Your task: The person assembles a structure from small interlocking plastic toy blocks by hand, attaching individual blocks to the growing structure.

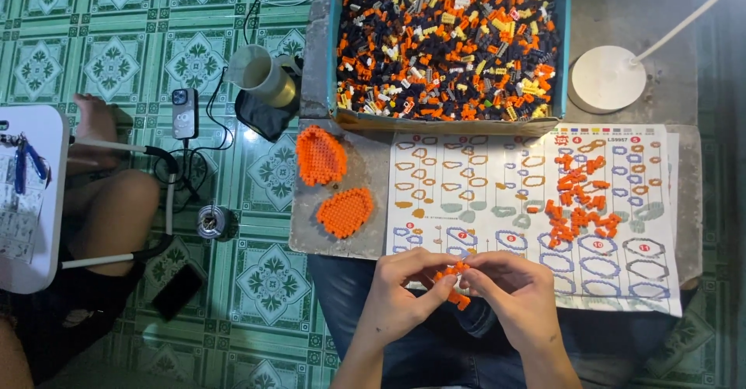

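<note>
My left hand [404, 288] and my right hand [517, 288] meet over the near edge of a printed instruction sheet [482, 171]. Between their fingertips they pinch a small cluster of orange building bricks [453, 278]. A loose pile of orange bricks [579, 202] lies on the sheet to the right. Two finished flat orange brick pieces [320, 154] [345, 212] rest on the grey board left of the sheet.
A blue-walled box [566, 47] full of orange, black, yellow and white bricks stands at the back. A white round lamp base [608, 78] is to its right. On the green tiled floor sit a cup [260, 74], phones [185, 113], and another person's legs [109, 218] beside a white table [31, 202].
</note>
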